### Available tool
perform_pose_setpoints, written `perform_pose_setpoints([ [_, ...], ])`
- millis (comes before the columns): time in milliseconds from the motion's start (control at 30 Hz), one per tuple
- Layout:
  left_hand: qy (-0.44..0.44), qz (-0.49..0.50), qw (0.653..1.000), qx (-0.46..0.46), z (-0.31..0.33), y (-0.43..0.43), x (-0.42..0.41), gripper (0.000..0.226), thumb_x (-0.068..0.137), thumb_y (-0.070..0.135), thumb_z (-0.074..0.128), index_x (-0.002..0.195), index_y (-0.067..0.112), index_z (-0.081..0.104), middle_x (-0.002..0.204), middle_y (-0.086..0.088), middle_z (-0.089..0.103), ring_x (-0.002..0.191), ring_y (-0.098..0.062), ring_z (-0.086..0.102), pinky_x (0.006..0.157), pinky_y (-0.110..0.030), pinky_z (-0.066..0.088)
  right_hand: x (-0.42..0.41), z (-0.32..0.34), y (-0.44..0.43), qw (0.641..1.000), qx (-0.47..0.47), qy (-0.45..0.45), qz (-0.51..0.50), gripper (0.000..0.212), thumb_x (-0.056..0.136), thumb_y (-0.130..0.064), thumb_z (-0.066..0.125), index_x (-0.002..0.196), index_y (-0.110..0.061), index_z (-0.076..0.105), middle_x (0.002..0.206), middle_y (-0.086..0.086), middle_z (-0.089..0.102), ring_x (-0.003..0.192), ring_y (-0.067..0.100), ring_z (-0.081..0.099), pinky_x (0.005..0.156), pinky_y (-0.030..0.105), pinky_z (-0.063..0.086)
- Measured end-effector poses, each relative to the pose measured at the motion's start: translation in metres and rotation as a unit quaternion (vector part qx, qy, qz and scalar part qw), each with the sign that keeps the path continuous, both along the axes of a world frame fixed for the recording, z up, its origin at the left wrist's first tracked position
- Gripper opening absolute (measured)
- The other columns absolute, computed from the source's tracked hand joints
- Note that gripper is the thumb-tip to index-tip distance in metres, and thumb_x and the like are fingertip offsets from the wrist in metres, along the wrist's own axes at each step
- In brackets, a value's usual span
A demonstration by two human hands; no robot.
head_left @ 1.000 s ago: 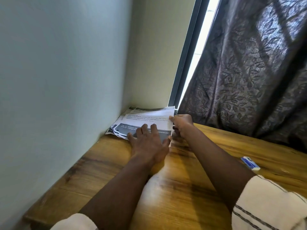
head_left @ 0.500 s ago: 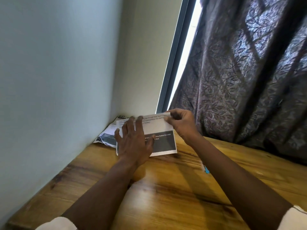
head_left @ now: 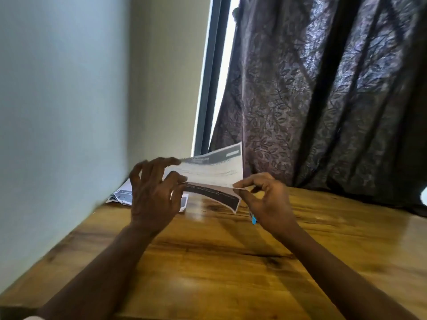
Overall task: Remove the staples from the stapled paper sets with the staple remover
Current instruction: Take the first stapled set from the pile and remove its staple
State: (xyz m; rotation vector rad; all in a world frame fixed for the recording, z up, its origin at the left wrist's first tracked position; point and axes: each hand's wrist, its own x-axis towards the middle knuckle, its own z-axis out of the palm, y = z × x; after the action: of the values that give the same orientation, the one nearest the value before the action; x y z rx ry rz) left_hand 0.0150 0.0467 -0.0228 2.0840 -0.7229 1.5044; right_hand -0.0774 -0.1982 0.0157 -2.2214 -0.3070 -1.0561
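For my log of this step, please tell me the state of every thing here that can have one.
Paper set: held above the table, bent, gripped at both ends.
Left hand: grips its left edge.
Right hand: pinches its right corner.
Paper pile: lying in the corner.
Blue tool: mostly hidden behind right hand.
Curtain: drawn, gap at left.

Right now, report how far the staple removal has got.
Done: nothing visibly; no pulled staple shows. In hand: the left hand and right hand pinch one paper set above the table. Left: a blue-tipped item, perhaps the remover, peeks from behind the right hand, unused; the pile in the corner waits.
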Motion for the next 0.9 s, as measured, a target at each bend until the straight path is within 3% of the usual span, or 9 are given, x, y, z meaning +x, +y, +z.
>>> perform_pose_setpoints([
  [100,0.026,-0.060,0.995,0.070,-0.005,-0.001,-0.016,0.015,0.083,0.029,0.067,0.092,0.018,0.072,0.122,-0.006,0.067,0.116,-0.028,0.058,0.096,-0.042,0.039,-0.013,-0.025,-0.012,0.999,0.027,0.030,0.004,0.014,0.086,-0.023,0.078,0.095,-0.034,0.077,0.099,-0.016,0.072,0.097,0.006,0.064,0.078,0.038,0.058],
  [167,0.069,-0.108,0.984,0.124,-0.008,-0.003,-0.029,0.011,0.079,0.026,0.070,0.088,0.020,0.068,0.117,-0.001,0.069,0.109,-0.020,0.061,0.089,-0.033,0.041,-0.026,-0.040,-0.022,0.998,0.028,0.047,-0.006,0.007,0.088,-0.030,0.076,0.095,-0.031,0.078,0.100,-0.016,0.071,0.101,0.007,0.062,0.082,0.042,0.056],
  [300,0.194,-0.140,0.940,0.243,-0.019,-0.010,-0.050,0.014,0.079,0.037,0.064,0.091,0.030,0.062,0.103,0.011,0.072,0.086,-0.012,0.065,0.070,-0.027,0.046,-0.054,-0.059,-0.029,0.994,0.043,0.096,0.031,0.005,0.091,-0.029,0.072,0.087,-0.027,0.073,0.102,-0.013,0.064,0.104,0.005,0.056,0.083,0.031,0.048],
  [367,0.219,-0.129,0.923,0.288,-0.022,-0.013,-0.055,0.022,0.080,0.045,0.056,0.095,0.032,0.064,0.098,0.014,0.072,0.081,-0.011,0.065,0.065,-0.026,0.044,-0.057,-0.060,-0.029,0.997,0.002,0.076,0.015,0.006,0.091,-0.031,0.071,0.089,-0.025,0.072,0.105,-0.011,0.059,0.106,0.007,0.055,0.085,0.028,0.047],
  [500,0.232,-0.122,0.918,0.296,-0.021,-0.013,-0.056,0.026,0.078,0.048,0.057,0.095,0.032,0.069,0.099,0.018,0.073,0.085,-0.007,0.067,0.070,-0.028,0.052,-0.040,-0.045,-0.018,0.993,-0.119,0.025,-0.008,0.015,0.091,-0.030,0.066,0.103,-0.023,0.071,0.112,-0.007,0.056,0.109,0.010,0.054,0.090,0.026,0.045],
  [633,0.260,-0.131,0.914,0.281,-0.019,-0.010,-0.063,0.030,0.083,0.063,0.058,0.093,0.035,0.067,0.103,0.021,0.073,0.089,-0.002,0.067,0.076,-0.030,0.054,-0.008,-0.039,0.004,0.966,-0.153,0.202,0.049,0.035,0.098,-0.034,0.061,0.131,-0.021,0.061,0.137,-0.005,0.054,0.128,0.012,0.047,0.104,0.028,0.037],
  [733,0.271,-0.127,0.918,0.260,-0.019,-0.007,-0.072,0.036,0.088,0.065,0.054,0.097,0.033,0.069,0.101,0.020,0.074,0.087,0.000,0.068,0.076,-0.031,0.054,0.012,-0.050,0.009,0.924,-0.190,0.327,0.048,0.054,0.103,-0.046,0.049,0.150,-0.020,0.045,0.161,-0.002,0.034,0.149,0.018,0.030,0.120,0.039,0.029],
  [900,0.312,-0.081,0.918,0.231,-0.016,-0.014,-0.070,0.037,0.091,0.067,0.047,0.097,0.037,0.067,0.099,0.021,0.072,0.089,0.001,0.065,0.082,-0.034,0.054,0.013,-0.067,0.005,0.905,-0.242,0.351,0.002,0.059,0.108,-0.048,0.029,0.160,-0.022,0.024,0.170,-0.002,0.016,0.157,0.017,0.009,0.125,0.039,0.010],
])
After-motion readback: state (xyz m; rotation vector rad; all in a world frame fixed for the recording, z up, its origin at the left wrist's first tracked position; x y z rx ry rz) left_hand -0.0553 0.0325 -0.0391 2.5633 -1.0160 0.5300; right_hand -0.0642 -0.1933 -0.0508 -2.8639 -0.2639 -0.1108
